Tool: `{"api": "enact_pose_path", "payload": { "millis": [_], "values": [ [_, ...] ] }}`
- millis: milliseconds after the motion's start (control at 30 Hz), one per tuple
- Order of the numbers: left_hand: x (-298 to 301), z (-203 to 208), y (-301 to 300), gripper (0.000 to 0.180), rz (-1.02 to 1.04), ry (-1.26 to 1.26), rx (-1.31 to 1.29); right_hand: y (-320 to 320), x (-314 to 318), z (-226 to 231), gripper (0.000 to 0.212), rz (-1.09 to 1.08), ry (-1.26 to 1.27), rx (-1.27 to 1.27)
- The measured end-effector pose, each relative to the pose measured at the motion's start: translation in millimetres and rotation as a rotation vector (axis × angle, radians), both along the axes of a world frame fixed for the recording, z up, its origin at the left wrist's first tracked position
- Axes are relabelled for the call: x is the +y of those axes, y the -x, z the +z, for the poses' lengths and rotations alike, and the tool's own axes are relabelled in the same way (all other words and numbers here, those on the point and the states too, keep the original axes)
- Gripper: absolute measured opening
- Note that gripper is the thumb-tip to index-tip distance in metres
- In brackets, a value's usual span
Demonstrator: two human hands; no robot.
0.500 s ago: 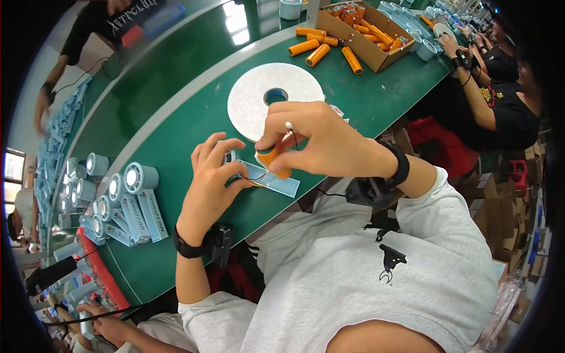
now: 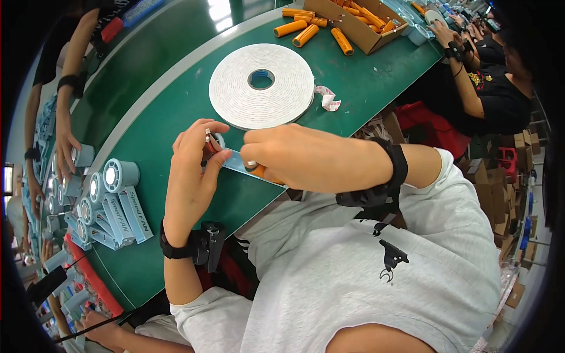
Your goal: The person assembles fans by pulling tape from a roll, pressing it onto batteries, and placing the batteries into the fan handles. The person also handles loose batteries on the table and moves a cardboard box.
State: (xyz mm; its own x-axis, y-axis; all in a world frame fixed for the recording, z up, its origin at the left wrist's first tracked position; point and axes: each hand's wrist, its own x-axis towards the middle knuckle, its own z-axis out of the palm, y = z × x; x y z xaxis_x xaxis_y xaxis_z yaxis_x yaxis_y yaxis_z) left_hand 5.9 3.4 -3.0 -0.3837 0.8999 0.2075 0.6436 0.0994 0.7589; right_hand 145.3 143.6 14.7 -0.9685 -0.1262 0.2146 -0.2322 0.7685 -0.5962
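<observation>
Orange battery cell [image 2: 257, 171] is being held by right hand [image 2: 303, 156] over light-blue fan handle [image 2: 235, 162], apparently being seated; handle is being steadied by left hand [image 2: 194, 170], grip narrow. Wires [image 2: 210, 145] are presumably needing to be kept clear.

The bare left hand [image 2: 191, 173] stands upright, fingers bent, thumb angled toward them. The bare right hand [image 2: 315, 157] points leftward, back uppermost, fingers curled under.
</observation>
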Motion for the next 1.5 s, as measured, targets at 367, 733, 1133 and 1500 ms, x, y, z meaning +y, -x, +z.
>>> {"api": "enact_pose_path", "payload": {
  "millis": [367,733,1133,1500],
  "values": [
    [4.3,-4.6,-3.4,0.020,0.082,-0.082,-0.164,26.1,8.0,-4.4,0.011,0.045,0.105,-0.237],
    [4.6,-21.4,-4.8,0.012,0.068,-0.256,0.164,-15.8,-5.3,-10.3,0.016,-0.112,0.055,0.363],
    [7.1,-21.7,-6.0,0.014,0.078,-0.232,0.118,-27.9,-0.4,-12.2,0.017,-0.110,0.121,0.313],
    [2.7,-22.5,-8.6,0.007,0.094,-0.218,0.075,23.5,11.8,-7.4,0.008,0.065,0.281,-0.223]
  ]
}}
